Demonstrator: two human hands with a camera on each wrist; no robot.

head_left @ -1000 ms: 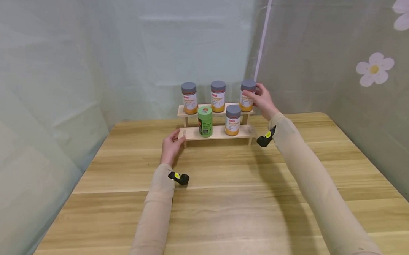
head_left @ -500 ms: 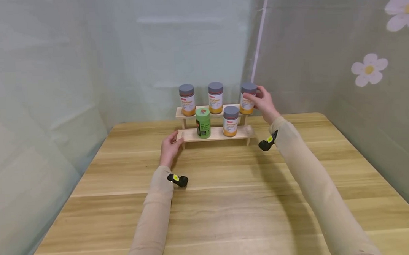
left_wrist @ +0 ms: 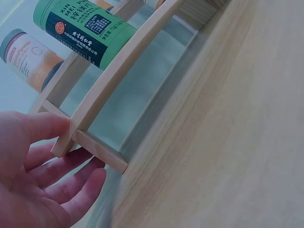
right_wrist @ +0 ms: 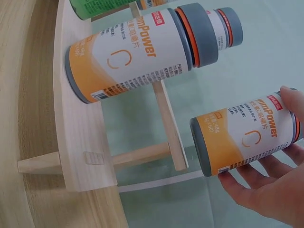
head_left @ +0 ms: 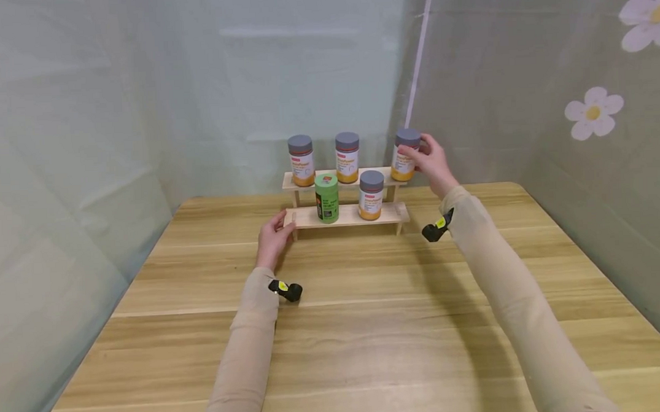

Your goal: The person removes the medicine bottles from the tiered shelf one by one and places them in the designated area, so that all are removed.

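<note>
A two-tier wooden display rack (head_left: 352, 215) stands at the back of the table. My right hand (head_left: 434, 164) grips a grey-capped supplement bottle (head_left: 403, 160) at the right end of the upper tier. In the right wrist view this bottle (right_wrist: 242, 135) hangs apart from the shelf, past its end, fingers beneath and thumb near the cap. My left hand (head_left: 273, 238) holds the lower tier's left end; in the left wrist view its thumb presses the plank (left_wrist: 107, 80) and its fingers curl below. A green bottle (head_left: 327, 200) and a matching grey-capped bottle (head_left: 371, 197) stand on the lower tier.
Two more grey-capped bottles, one at the left (head_left: 302, 163) and one in the middle (head_left: 347, 159), stand on the upper tier. A pale curtain (head_left: 312, 59) hangs close behind the rack. Wood-grain table (head_left: 357, 328) spreads out in front.
My right hand has shifted the bottle to the right, away from the middle bottle. My left hand keeps its hold on the rack's end.
</note>
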